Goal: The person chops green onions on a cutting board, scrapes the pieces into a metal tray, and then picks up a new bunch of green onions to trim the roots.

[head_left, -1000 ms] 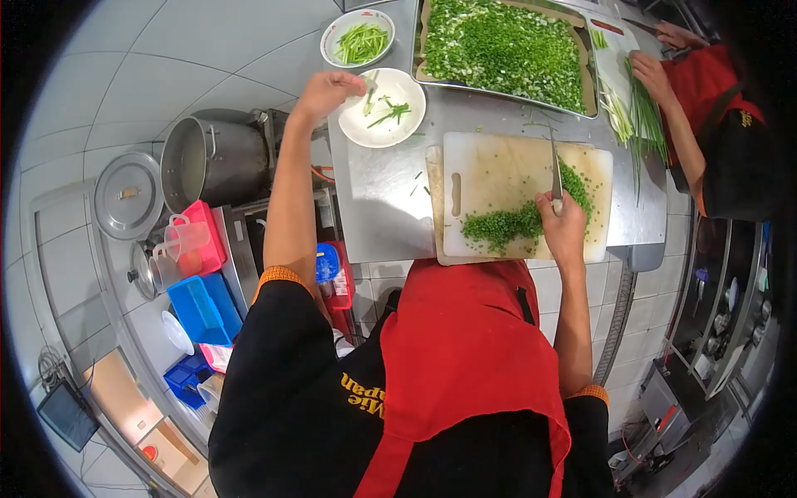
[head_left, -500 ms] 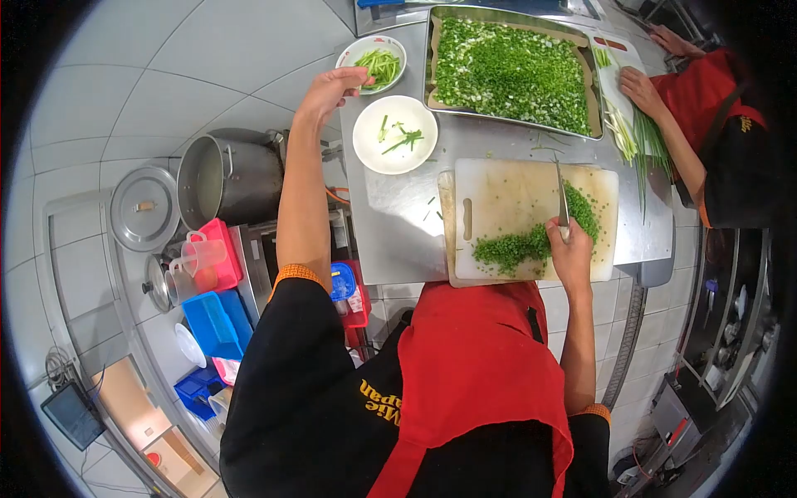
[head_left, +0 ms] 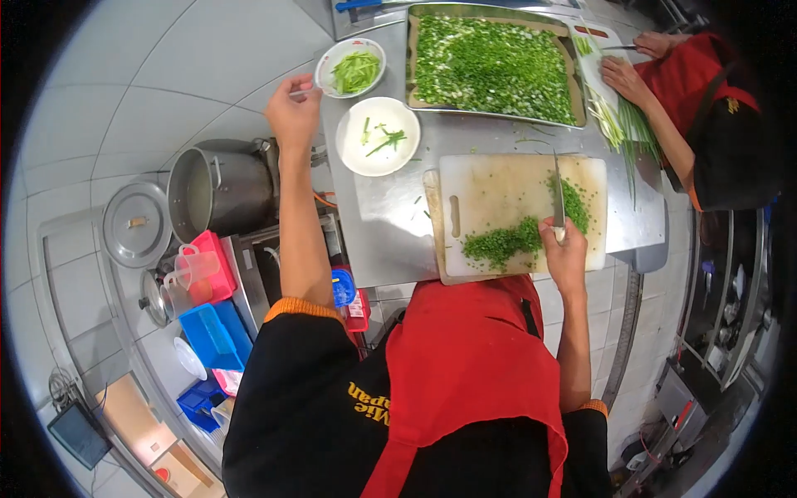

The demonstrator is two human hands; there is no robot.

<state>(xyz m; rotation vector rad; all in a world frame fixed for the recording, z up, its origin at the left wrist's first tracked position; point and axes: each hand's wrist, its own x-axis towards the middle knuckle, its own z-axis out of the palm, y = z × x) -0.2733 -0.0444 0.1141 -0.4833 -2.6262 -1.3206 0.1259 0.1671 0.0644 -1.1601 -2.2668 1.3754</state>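
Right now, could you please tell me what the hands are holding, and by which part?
The right hand holds the long metal-bladed knife by its pale handle. Whether the left hand pinches something small cannot be told.

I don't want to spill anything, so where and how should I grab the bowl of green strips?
I'd take the bowl of green strips by its left rim, from the left with your left hand, thumb over the edge. The round rim is bare there and your hand is close, while the tray stands to the right and the second bowl sits on the near side.
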